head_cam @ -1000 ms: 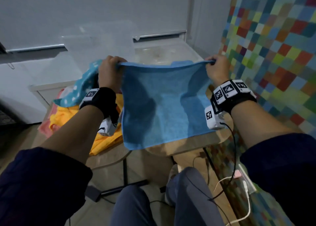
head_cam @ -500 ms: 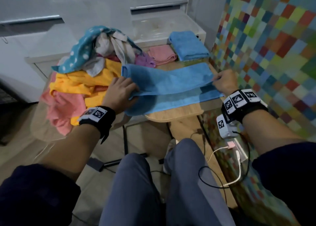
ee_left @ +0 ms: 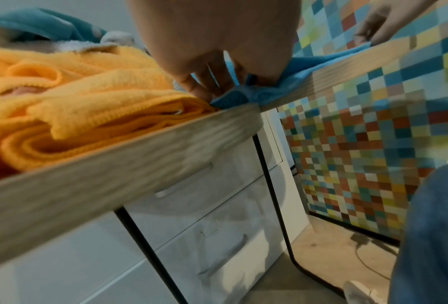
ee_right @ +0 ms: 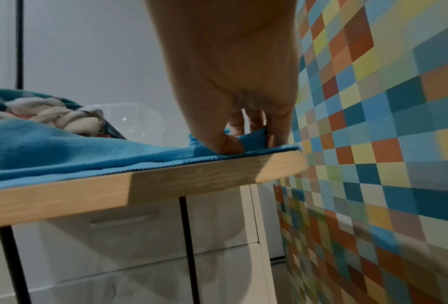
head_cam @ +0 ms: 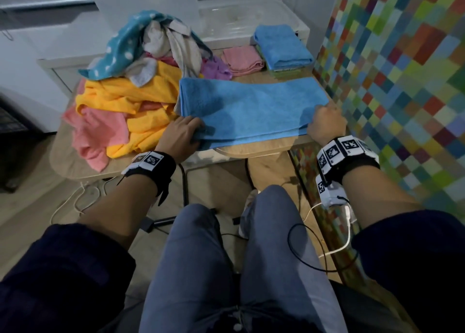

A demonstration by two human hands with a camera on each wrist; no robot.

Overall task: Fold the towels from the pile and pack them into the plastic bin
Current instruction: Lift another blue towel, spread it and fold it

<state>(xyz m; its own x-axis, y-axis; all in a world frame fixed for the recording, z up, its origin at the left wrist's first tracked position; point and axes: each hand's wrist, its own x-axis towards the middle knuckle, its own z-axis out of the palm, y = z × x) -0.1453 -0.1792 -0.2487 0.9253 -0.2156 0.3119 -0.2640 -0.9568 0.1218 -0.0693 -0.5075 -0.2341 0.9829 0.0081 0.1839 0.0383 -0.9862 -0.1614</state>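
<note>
The right hand (ee_right: pixel 233 115) pinches the right near corner of the blue towel (head_cam: pixel 251 108) between thumb and curled fingers, a small flap of cloth standing up between them, right at the table's (head_cam: pixel 254 147) front edge. The left hand (head_cam: pixel 182 136) lies on the towel's left near corner; seen from the left wrist, its fingers (ee_left: pixel 202 86) curl down onto the bunched blue edge and grip it. Between the two hands the towel lies flat on the table, folded once, its long axis running left to right along the table's front edge, so each hand holds one end of that axis and neither is nearer than the other. The next fold probably brings one end over to the other, and that hinges on the two near corners staying level. Left of the towel, touching it, sits the pile (head_cam: pixel 130 86) of unfolded towels in yellow, pink and teal; behind the towel, at the table's far side, lie folded towels (head_cam: pixel 281 47), and the clear bin (head_cam: pixel 241 18) stands beyond them. Compared with half a second ago, the upper layer has been drawn fully over the lower one, so the strip now looks wider and squarer, and the left hand has moved from flat on top to gripping the near corner.
</note>
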